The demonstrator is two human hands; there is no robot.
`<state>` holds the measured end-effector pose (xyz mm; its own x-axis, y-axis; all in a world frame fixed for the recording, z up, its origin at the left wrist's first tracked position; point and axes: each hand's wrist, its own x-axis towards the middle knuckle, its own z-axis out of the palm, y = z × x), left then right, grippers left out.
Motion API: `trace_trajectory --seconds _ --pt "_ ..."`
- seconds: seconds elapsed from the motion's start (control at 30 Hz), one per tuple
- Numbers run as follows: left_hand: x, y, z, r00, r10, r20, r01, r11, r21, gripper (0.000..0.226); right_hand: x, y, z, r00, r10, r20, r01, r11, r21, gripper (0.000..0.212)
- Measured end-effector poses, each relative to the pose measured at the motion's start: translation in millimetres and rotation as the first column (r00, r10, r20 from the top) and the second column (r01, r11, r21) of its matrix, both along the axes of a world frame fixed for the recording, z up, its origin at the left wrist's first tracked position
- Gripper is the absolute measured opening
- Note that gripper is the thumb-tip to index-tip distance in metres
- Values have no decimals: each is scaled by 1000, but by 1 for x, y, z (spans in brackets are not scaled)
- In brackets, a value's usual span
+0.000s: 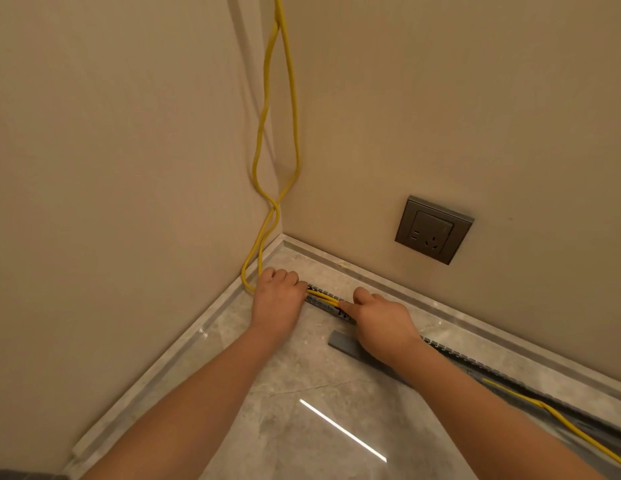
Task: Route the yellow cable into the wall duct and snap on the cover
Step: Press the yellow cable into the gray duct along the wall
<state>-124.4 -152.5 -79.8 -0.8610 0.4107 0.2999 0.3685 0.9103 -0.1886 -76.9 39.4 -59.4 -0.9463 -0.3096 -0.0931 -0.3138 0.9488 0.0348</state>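
Both forearms reach in from the bottom toward the corner. The left hand [278, 299] is curled knuckles-up at the end of the slotted duct [321, 299], fingers closed around the yellow cable [323, 296] where it bends down from the wall, though I can't see the fingertips, so the grip is partly a guess. The right hand [383, 325] pinches the doubled strands between thumb and forefinger and presses them into the channel.

The grey cover [357, 351] lies loose on the floor tile [302, 393], just beside the duct.

Main risk: that big slack loop hanging in the corner tugs the strands back out once the hands let go. Further right the cable [558, 415] strays over the duct edge, so the cover could pinch it.
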Motion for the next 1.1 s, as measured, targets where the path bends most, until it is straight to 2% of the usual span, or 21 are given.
trace_trajectory --seconds 0.13,0.2,0.27,0.4,0.53,0.7,0.83,1.1 --pt "10 1 -2 1000 -9 20 7 997 82 25 -4 -5 2 1000 -11 25 11 999 36 41" --pt "13 3 -2 998 -58 40 54 995 82 29 0 0 -3 998 22 62 -27 996 80 53" --pt "17 8 -3 986 -127 104 117 988 98 31 3 9 -4 994 12 110 -19 998 60 61" --pt "17 21 6 981 -71 179 55 994 94 19 9 13 0 996 -53 74 62 988 -138 44" --pt "14 25 4 970 -44 240 32 998 55 24 14 15 2 993 -121 2 120 985 -126 30" --pt "16 31 2 974 -59 219 44 996 73 26 17 19 2 967 -214 136 244 933 -263 27" --pt "24 40 -3 947 -207 244 180 975 131 28 18 21 1 973 -192 129 220 940 -260 28" --pt "21 44 2 908 -233 349 145 954 261 31 22 23 -2 965 -232 120 257 924 -283 33"
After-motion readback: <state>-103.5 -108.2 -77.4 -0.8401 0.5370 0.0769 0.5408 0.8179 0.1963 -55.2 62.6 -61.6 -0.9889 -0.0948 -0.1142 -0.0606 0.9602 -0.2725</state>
